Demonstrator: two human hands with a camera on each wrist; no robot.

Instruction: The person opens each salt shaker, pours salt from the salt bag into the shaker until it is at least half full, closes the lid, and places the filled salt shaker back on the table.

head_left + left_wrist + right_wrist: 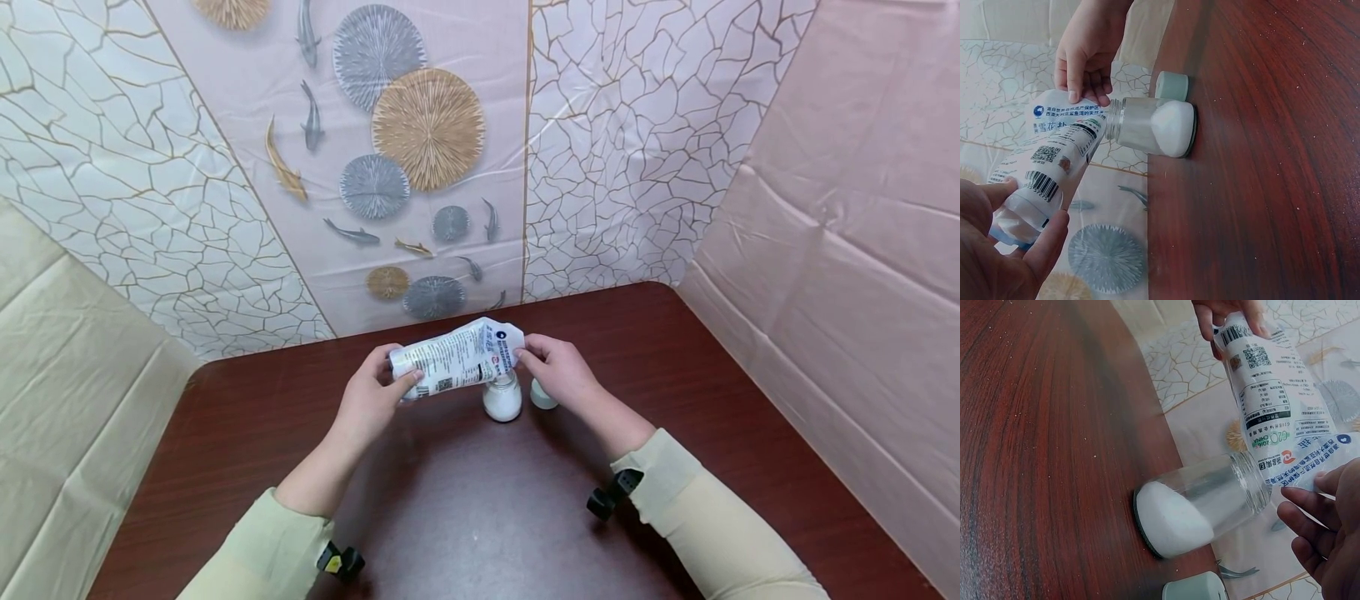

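Observation:
A white printed salt bag (450,358) is held tilted over a small glass jar (502,402), its torn end right at the jar's mouth. At the bag's far end, my left hand (371,392) grips it with the thumb on the printed face. My right hand (558,367) pinches the opened end between thumb and fingers, beside the jar's rim. The jar stands upright, with a sloping heap of white salt (1172,522) inside. Close to the jar, on its right, a pale green lid (543,396) lies on the table.
The dark reddish wooden table (480,500) has small white grains (1297,28) scattered on it. Behind it hangs a patterned cloth (427,250), and plain pale cloths (847,250) close off the sides. A black device (615,493) is strapped at the right wrist.

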